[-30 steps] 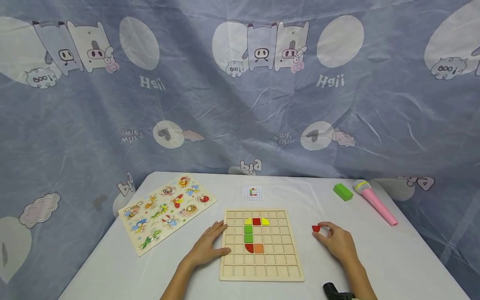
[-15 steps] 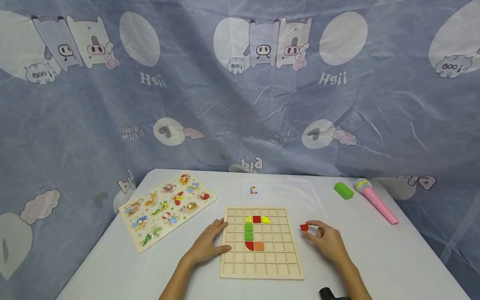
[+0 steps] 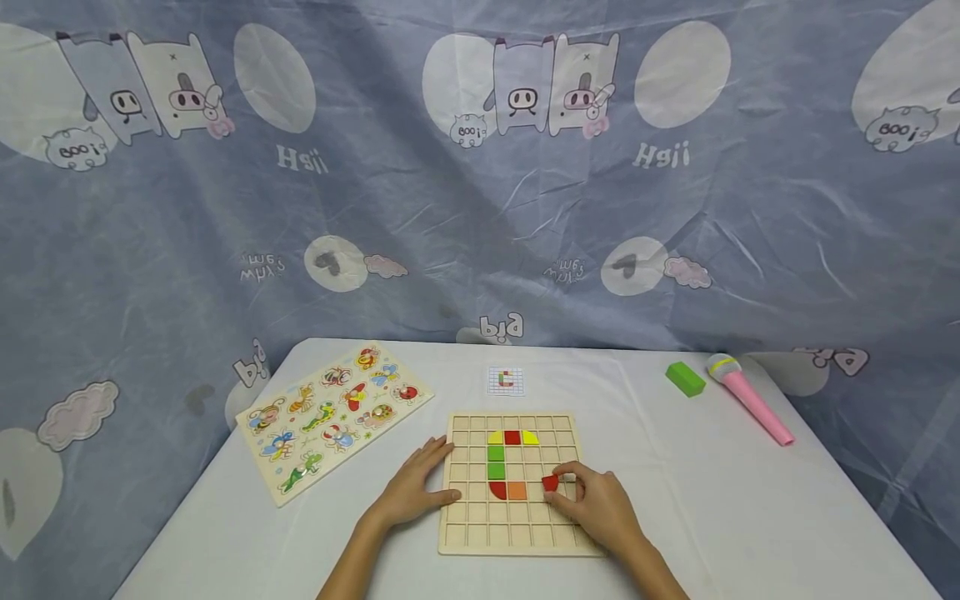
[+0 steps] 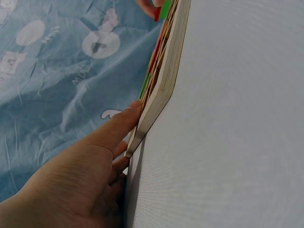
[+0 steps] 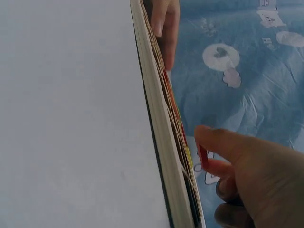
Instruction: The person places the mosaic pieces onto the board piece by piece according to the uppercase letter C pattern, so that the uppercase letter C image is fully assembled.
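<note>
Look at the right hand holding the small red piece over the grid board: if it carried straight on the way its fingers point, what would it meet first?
The right hand points left across the wooden grid board. Its red piece would probably first meet the orange piece just beside it, though height above the board is unclear.

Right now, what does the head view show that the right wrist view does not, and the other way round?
Only the head view shows the animal puzzle, pattern card, green block, pink toy microphone and the C-shaped coloured pieces. Only the right wrist view shows the grid board's side edge close up. Both show the right hand pinching the red piece over the board, and the left hand.
</note>
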### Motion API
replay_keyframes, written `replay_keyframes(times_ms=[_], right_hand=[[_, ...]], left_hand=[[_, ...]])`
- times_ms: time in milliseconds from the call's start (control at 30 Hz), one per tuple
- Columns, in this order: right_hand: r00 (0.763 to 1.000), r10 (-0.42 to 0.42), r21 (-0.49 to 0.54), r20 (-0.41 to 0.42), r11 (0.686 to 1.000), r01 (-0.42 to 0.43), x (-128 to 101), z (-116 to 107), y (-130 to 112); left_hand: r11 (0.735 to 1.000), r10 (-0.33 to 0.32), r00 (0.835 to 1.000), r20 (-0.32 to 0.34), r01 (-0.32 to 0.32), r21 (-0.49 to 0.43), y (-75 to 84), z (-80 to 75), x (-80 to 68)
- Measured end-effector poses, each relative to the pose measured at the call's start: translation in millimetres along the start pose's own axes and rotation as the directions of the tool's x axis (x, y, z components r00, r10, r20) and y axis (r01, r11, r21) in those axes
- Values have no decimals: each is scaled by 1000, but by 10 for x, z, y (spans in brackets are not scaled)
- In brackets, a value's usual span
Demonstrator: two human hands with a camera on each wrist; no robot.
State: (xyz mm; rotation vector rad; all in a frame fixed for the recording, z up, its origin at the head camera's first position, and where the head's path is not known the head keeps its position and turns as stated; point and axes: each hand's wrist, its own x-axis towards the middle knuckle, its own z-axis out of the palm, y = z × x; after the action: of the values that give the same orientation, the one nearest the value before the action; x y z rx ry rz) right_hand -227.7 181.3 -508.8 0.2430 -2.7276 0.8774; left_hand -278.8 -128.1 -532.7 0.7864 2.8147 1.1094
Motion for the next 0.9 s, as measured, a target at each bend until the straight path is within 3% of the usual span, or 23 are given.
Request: replay_keyframes(times_ms=[233, 533, 900], right_hand=[[996, -58, -136, -68, 990, 48, -18, 167, -97], [1000, -11, -74, -11, 997, 10, -16, 175, -136], [997, -65, 16, 29, 998, 64, 3, 174, -108]], left_hand=[[1000, -2, 1000, -8, 2, 3, -3, -9, 5], [1000, 2, 1000, -6, -2, -3, -9, -10, -3], [1000, 1, 1000, -4, -1, -1, -3, 0, -7]])
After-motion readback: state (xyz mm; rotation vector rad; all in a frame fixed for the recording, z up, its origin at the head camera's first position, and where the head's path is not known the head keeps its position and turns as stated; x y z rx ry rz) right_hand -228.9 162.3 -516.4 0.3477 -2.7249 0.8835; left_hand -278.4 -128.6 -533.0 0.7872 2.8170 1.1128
